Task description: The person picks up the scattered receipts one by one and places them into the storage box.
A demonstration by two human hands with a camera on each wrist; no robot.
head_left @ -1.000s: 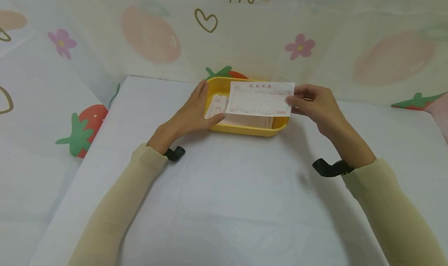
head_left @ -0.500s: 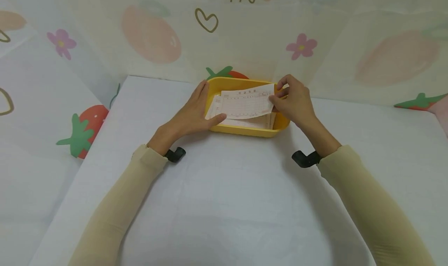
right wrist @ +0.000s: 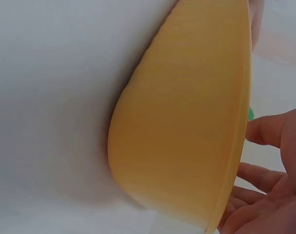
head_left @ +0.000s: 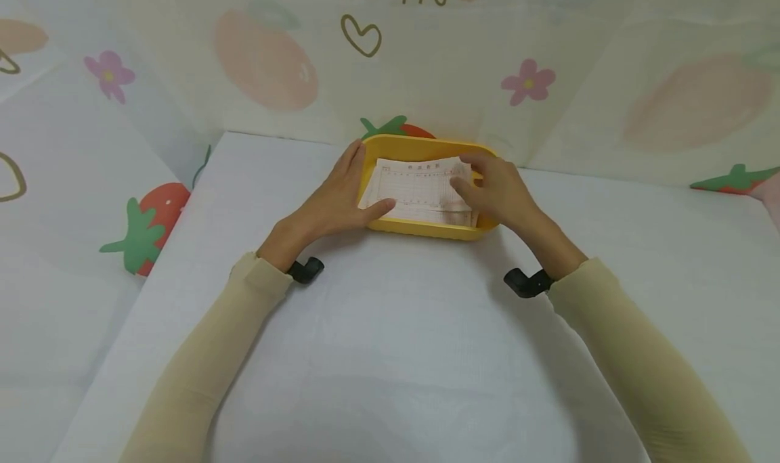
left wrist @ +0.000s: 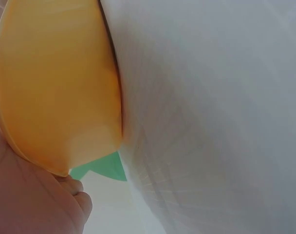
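A yellow plastic tray (head_left: 420,231) stands on the white-covered table and holds a stack of printed paper slips. The top slip (head_left: 414,182), with a red-printed form, lies flat over the others. My left hand (head_left: 329,199) rests against the tray's left end, fingers straight along the rim and thumb extended over the front rim. In the left wrist view, its palm lies along the rim beside the yellow wall (left wrist: 60,87). My right hand (head_left: 502,189) is over the tray's right end, thumb and fingers apart above the slips, pinching nothing. The right wrist view shows its spread fingers (right wrist: 260,178) at the rim.
A pale printed cloth (head_left: 451,50) with fruit, flowers and lettering hangs right behind the tray. The white tabletop (head_left: 390,341) extends in front and to both sides. Black wrist mounts (head_left: 527,283) stick out from the sleeves.
My right hand has moved left and lowered its paper slip onto the stack in the tray, then let go. My left hand has stayed at the tray's left end.
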